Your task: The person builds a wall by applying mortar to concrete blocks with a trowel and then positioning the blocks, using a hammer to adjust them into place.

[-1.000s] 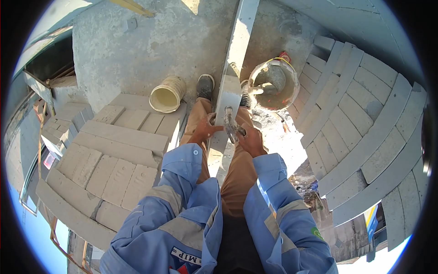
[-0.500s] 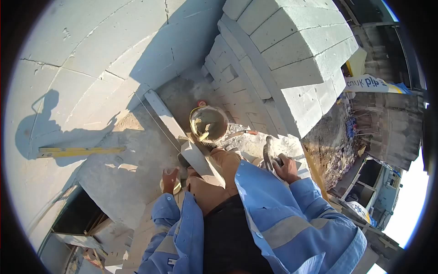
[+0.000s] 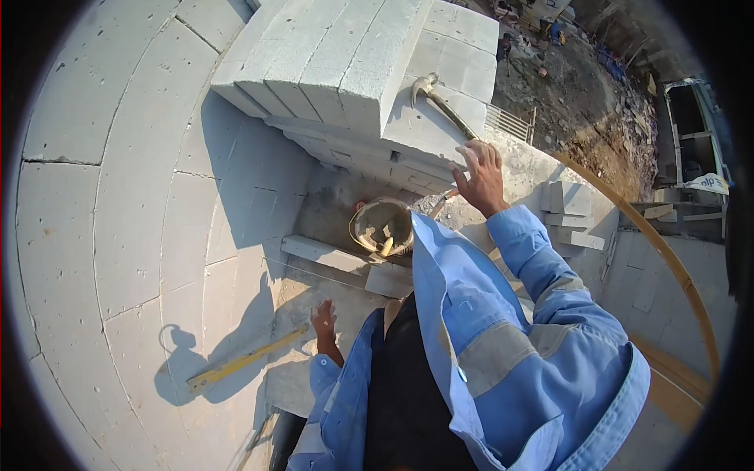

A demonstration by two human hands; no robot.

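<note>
A claw hammer (image 3: 444, 107) lies on top of the pale block stack (image 3: 416, 118), its head toward the far side. My right hand (image 3: 483, 179) is at the near end of the handle, fingers spread and not wrapped round it. Whether a fingertip touches the handle I cannot tell. Low on the left, my left hand (image 3: 324, 320) hangs with fingers apart and nothing in it, nearest to a yellow spirit level (image 3: 247, 359). Between the hands stands a bucket (image 3: 382, 225) with grey mortar and a yellow-handled tool (image 3: 387, 246) inside.
A tall block wall (image 3: 133, 220) rises on the left. A pale plank-like block (image 3: 322, 253) lies beside the bucket, with a thin string near it. Small cut blocks (image 3: 569, 208) are stacked at the right. A long curved-looking wooden strip (image 3: 660, 235) runs along the right.
My right hand has moved up and forward, and the hammer it held low now rests on the blocks. My left hand has opened and lifted away from my leg. My view has turned.
</note>
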